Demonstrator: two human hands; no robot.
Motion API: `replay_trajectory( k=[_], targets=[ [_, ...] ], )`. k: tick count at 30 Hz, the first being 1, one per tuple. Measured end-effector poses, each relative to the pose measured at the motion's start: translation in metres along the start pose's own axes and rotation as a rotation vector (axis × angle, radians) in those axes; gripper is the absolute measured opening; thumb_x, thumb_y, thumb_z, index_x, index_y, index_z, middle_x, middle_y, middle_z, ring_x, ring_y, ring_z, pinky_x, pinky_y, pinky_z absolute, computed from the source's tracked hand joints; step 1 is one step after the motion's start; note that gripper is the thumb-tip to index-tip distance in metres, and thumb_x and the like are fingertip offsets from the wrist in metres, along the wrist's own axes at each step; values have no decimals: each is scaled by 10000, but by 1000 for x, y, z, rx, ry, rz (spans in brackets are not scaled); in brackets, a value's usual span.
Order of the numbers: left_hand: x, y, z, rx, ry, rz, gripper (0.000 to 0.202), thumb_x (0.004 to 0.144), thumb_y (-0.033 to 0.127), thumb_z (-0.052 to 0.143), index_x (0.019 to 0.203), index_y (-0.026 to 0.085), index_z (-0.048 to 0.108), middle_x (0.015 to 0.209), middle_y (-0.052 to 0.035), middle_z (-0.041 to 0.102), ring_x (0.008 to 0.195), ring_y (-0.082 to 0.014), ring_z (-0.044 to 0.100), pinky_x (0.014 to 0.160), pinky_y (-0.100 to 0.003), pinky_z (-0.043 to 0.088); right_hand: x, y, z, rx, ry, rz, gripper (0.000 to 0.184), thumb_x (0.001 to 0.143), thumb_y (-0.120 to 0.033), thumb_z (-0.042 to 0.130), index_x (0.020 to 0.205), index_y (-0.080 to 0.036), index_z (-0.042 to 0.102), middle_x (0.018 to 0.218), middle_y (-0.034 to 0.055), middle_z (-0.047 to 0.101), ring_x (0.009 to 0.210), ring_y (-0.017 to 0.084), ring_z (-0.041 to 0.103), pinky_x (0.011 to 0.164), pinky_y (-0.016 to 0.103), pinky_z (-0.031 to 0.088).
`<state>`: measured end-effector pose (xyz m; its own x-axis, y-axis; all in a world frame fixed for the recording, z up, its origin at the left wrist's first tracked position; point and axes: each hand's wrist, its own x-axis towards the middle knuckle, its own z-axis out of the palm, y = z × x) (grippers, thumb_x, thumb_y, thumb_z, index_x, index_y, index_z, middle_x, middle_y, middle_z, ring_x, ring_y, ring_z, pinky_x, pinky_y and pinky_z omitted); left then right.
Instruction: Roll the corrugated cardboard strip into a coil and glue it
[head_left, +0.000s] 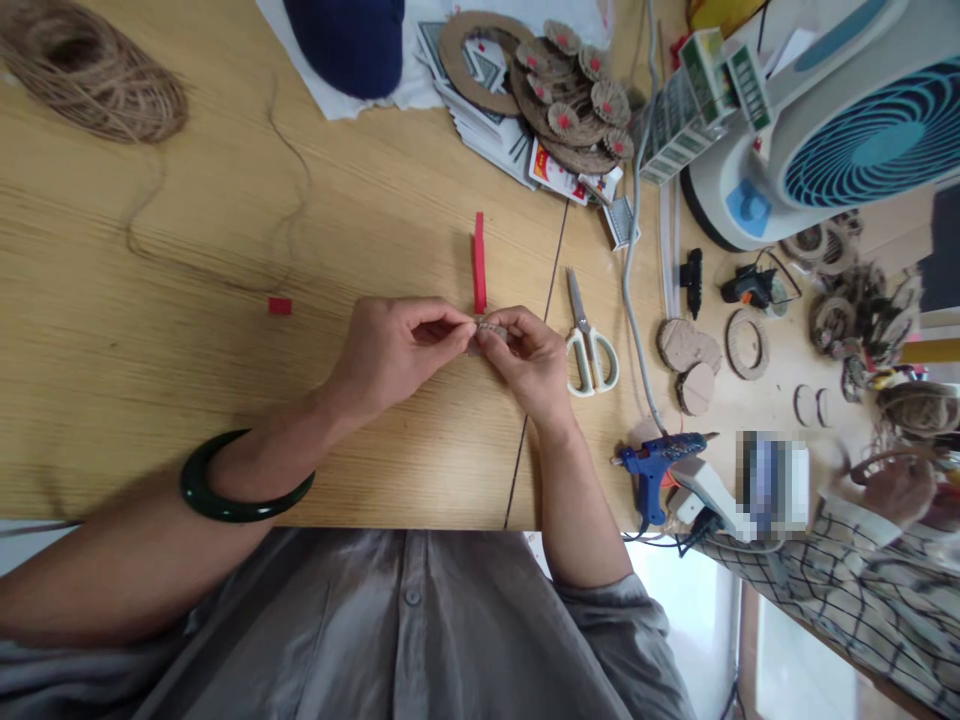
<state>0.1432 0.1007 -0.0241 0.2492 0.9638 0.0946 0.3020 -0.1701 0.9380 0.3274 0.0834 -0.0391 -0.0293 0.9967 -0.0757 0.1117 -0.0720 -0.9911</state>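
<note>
The wooden table [187, 400] fills most of the view, two tops butted along a thin dark seam that runs out from under the right hand. At the far right a white fan [847, 120] with a teal grille is cut off by the frame edge, and a dark blue object [349, 45] on white paper is cropped at the top, so what it is cannot be told. A ball of jute twine [90, 75] lies at the upper left, partly out of frame, with a loose strand trailing across the wood. Near the top centre a twine wreath [570, 100] set with small rosettes lies over a heap of printed cards.

Both hands meet near the middle of the table. The left hand [390, 355], with a dark green bangle [244, 480] on its wrist, pinches with thumb and forefinger; the right hand [529, 360] does the same from the other side. Between the fingertips sits a small twine-wrapped piece [491, 328], mostly hidden by the fingers, so its shape is hard to make out. A red strip [479, 262] rises just behind it; whether the two touch cannot be told.

Just right of the right hand lie white-handled scissors [589, 345], then cardboard discs [686, 360] and a cardboard ring [747, 343]. A blue glue gun [660, 460] rests near the table's edge. A small red scrap [280, 306] lies apart to the left.
</note>
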Motion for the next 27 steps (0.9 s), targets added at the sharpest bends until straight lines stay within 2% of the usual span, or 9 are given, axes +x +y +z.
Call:
replay_trajectory(
  k=[3,7,10,13,17,21,24,27],
  targets=[
    [-1,0,1,111,21,84,162,939,345,686,849,309,815,857,7,853,744,-201,776,706,-313,587,0,2,0,-26,-2,-1,314,852,-503,842,858,-238,675,772,-23,662,661,119,535,592,275,471],
    [-2,-4,3,239,56,291,183,970,270,651,861,285,797,833,-20,844,726,-207,775,680,-320,567,0,3,0,-54,-3,-2,287,870,-481,799,844,-238,648,726,-37,609,622,108,470,558,274,394],
    [-1,-7,3,283,90,429,157,973,193,666,913,267,791,870,-19,858,743,-199,793,693,-306,578,0,3,0,-27,-9,-2,292,863,-471,806,833,-232,640,702,-46,583,614,102,454,550,269,369],
    [-1,-10,2,300,88,501,151,981,154,680,967,256,791,929,-16,872,782,-192,815,725,-286,601,1,2,0,4,-10,0,319,852,-486,822,823,-226,639,705,-44,594,612,97,457,550,268,365],
    [0,-13,1,281,66,499,164,1019,177,665,1001,274,796,978,-4,882,822,-183,832,760,-269,629,0,1,-2,28,0,20,343,832,-493,857,809,-225,645,713,-41,621,633,103,501,565,263,405],
    [-1,-14,1,246,49,440,170,1020,206,662,994,286,809,1029,-16,886,838,-185,836,784,-277,648,0,-1,-3,16,0,16,278,849,-431,834,798,-224,657,713,-40,629,633,103,509,571,262,412],
    [-2,-11,3,204,55,365,159,991,212,671,943,265,813,954,-18,882,772,-169,815,745,-257,632,-1,-1,-2,26,3,7,259,850,-409,822,790,-223,652,702,-42,625,624,101,517,572,259,413],
    [-3,-8,6,121,40,227,134,944,212,686,895,228,809,819,-3,854,689,-145,781,671,-216,596,-1,0,-1,42,4,-6,265,847,-413,830,798,-225,650,688,-43,633,607,104,533,568,253,427]
  ],
)
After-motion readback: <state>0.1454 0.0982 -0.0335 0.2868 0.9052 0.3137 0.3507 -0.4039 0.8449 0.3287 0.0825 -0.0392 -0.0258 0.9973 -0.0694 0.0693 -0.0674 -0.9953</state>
